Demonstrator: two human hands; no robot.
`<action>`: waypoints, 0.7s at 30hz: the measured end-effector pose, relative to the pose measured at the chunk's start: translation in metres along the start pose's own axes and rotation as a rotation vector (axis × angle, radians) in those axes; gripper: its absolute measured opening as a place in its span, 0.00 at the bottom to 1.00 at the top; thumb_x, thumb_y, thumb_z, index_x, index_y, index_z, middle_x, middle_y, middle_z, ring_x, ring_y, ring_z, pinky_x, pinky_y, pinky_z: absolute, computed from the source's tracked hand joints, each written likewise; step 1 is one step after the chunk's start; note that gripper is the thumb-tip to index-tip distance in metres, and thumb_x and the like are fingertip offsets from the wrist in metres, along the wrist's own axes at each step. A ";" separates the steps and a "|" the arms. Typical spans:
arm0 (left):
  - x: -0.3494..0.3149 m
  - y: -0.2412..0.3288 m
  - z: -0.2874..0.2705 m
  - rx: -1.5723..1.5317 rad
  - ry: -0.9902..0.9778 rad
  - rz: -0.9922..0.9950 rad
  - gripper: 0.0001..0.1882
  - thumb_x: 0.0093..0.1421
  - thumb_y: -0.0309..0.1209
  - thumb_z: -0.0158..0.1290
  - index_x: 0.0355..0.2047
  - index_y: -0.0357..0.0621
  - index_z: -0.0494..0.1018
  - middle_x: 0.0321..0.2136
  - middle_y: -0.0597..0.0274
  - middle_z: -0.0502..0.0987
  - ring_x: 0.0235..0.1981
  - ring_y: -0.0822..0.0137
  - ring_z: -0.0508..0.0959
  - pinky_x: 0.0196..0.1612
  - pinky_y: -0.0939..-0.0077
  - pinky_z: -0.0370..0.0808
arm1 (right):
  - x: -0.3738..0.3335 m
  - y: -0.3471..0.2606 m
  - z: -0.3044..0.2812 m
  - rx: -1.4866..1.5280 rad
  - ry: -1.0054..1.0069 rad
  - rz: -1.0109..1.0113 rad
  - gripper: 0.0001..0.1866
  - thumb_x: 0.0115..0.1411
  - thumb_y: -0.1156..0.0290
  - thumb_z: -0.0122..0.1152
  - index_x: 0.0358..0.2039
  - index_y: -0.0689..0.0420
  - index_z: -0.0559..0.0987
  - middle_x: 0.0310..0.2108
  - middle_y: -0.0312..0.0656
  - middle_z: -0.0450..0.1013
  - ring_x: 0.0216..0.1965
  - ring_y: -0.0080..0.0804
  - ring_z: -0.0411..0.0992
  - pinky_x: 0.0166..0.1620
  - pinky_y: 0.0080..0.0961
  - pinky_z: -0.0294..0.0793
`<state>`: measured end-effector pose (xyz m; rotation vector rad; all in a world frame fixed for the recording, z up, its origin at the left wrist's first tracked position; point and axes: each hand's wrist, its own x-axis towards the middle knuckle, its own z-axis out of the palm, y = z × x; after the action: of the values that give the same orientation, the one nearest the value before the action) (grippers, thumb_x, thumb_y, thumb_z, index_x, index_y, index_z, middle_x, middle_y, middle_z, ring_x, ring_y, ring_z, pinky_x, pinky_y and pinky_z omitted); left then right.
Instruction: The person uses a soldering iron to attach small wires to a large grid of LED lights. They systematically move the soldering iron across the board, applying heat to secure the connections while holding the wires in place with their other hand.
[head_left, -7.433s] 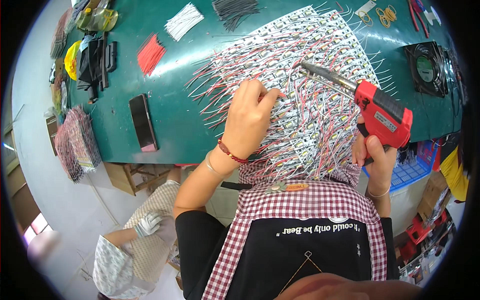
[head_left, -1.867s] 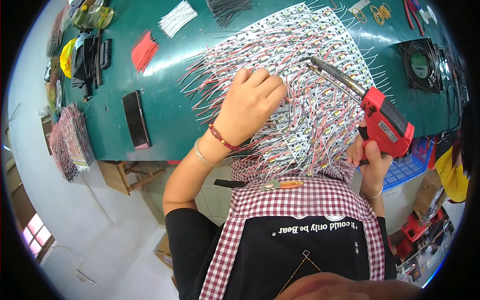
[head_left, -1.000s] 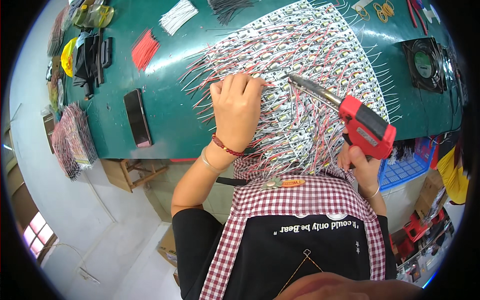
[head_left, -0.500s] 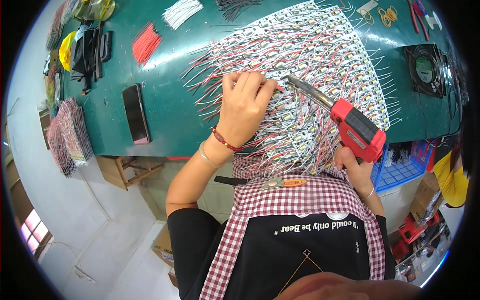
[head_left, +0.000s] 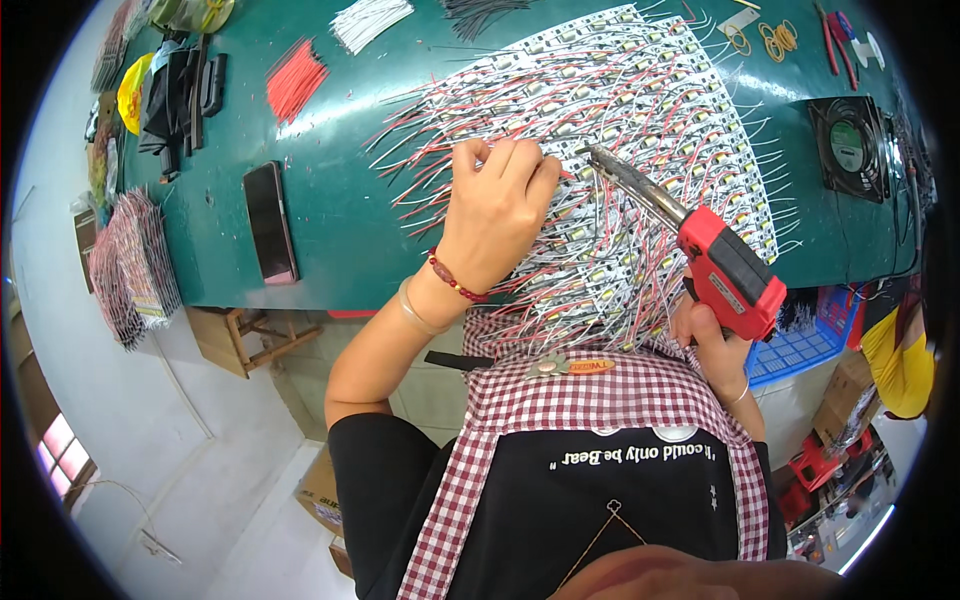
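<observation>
Right hand (head_left: pixel 712 345) is wrapped around a red-and-black soldering gun (head_left: pixel 735 275), its tip just right of the left hand (head_left: pixel 500 205); those fingers are bunched, can't tell if they're pinching anything, wired circuit panel (head_left: pixel 660 105) underneath, red wires (head_left: pixel 296 82) farther off to its left

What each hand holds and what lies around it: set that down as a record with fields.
Left hand: curled over densely wired white circuit boards; held item unclear
Right hand: grips a red-and-black soldering gun, extended over the boards
Surface: glossy green table
Left side: black rectangular phone, red wire pile
Right side: black square fan
</observation>
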<state>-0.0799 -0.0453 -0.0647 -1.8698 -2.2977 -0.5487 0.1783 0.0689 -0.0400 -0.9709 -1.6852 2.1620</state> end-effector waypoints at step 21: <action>0.003 -0.002 -0.045 0.221 0.023 -0.108 0.09 0.46 0.21 0.53 0.28 0.48 0.75 0.26 0.70 0.72 0.31 0.68 0.72 0.40 0.68 0.62 | 0.009 -0.009 -0.011 0.129 0.166 -0.208 0.29 0.62 0.55 0.56 0.50 0.68 0.64 0.14 0.36 0.61 0.12 0.20 0.59 0.18 0.20 0.64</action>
<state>-0.0881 -0.0592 -0.0228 -1.6395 -2.3458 -0.3112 0.1764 0.0854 -0.0359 -0.8719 -1.4800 1.9705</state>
